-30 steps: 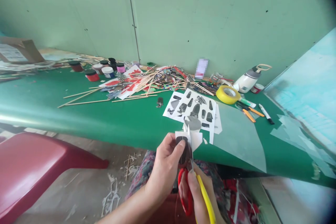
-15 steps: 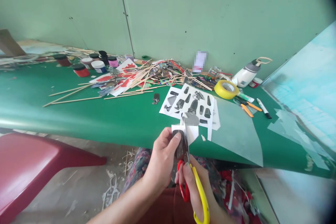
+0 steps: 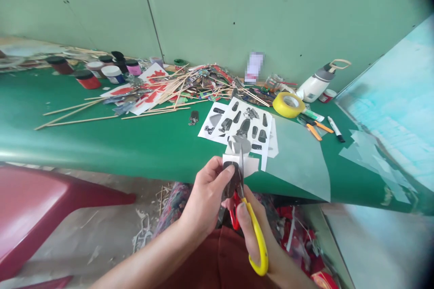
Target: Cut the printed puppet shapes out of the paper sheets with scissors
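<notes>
My left hand (image 3: 209,189) pinches a white paper piece (image 3: 226,158) printed with a dark rounded shape (image 3: 231,174), thumb on top. Scissors (image 3: 258,241) with one yellow and one red handle are in my right hand (image 3: 249,221), fingers in the loops. Their blades point away from me and lie along the right edge of the dark shape, against the paper. A white flap of paper sticks out right of the blades. Just beyond, printed sheets (image 3: 237,119) with black and grey figures lie overlapping on the green table (image 3: 162,142). A small dark cut-out (image 3: 193,118) lies left of them.
Thin wooden sticks (image 3: 172,92) and painted pieces are heaped by the wall. Paint jars (image 3: 88,80) stand back left. Yellow tape (image 3: 288,104), orange-handled pliers (image 3: 314,130), a marker (image 3: 335,129) and a white bottle (image 3: 317,83) are right. A red chair (image 3: 50,207) stands left.
The scissors' red and yellow handles have shifted with my right hand, and the paper flap beside the blades sits at a different angle. The left hand keeps its pinch. The whole view has shifted slightly.
</notes>
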`<state>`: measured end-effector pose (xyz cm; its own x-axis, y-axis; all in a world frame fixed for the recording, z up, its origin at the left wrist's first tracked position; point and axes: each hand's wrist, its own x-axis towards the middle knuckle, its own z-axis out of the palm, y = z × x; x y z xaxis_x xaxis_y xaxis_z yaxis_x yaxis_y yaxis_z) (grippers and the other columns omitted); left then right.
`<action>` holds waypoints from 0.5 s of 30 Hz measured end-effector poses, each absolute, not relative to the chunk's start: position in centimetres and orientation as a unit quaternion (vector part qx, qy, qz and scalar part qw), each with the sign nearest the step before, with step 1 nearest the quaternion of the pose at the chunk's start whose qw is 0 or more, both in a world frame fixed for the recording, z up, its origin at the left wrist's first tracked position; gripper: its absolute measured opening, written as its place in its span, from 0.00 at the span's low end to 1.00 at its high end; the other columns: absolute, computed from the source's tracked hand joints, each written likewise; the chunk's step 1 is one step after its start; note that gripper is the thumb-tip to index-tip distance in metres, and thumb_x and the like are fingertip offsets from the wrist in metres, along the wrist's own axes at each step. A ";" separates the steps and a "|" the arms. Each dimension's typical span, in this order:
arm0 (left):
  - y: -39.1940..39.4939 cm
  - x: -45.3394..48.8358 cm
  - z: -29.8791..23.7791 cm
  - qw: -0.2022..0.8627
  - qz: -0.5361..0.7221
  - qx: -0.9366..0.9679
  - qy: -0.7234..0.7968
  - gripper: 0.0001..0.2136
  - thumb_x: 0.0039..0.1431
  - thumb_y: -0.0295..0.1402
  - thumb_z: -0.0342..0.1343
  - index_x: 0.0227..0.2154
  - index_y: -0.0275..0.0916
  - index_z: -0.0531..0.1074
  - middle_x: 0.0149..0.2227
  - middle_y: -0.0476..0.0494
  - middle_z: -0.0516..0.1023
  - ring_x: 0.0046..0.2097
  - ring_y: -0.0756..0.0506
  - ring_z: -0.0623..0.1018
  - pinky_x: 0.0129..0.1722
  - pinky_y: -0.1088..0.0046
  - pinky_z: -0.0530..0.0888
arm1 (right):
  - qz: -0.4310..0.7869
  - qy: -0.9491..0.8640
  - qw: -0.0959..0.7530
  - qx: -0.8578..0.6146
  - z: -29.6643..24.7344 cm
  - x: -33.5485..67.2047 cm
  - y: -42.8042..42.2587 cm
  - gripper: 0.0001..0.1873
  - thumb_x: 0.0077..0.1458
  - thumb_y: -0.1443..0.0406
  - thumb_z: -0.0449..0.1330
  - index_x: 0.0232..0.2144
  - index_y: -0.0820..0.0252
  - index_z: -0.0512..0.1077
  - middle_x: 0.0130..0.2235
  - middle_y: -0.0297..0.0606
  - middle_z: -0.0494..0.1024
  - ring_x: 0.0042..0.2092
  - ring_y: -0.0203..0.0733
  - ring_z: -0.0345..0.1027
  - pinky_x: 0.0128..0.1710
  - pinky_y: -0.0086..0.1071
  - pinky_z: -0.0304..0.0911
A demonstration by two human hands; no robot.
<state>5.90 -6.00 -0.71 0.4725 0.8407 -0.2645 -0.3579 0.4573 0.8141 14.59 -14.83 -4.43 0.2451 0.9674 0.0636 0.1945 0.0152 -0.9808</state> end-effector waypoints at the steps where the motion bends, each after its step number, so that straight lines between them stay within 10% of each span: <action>1: -6.1 5.9 -0.7 0.783 0.383 0.351 0.341 0.08 0.57 0.33 0.61 0.28 0.38 0.69 0.26 0.53 0.69 0.24 0.56 0.66 0.24 0.81 0.66 | 0.379 -0.485 0.518 -0.594 -4.3 14.6 -14.9 0.24 0.65 0.44 0.44 0.36 0.58 0.64 0.33 0.35 0.66 0.33 0.40 0.61 0.33 0.33 0.62; 15: -6.6 5.3 -0.6 0.798 0.378 0.326 0.337 0.10 0.57 0.36 0.61 0.28 0.39 0.66 0.22 0.54 0.68 0.21 0.55 0.64 0.18 0.81 0.61 | 0.381 -0.502 0.526 -0.571 -4.2 14.5 -15.4 0.21 0.67 0.47 0.43 0.45 0.51 0.67 0.37 0.36 0.71 0.38 0.44 0.68 0.39 0.32 0.65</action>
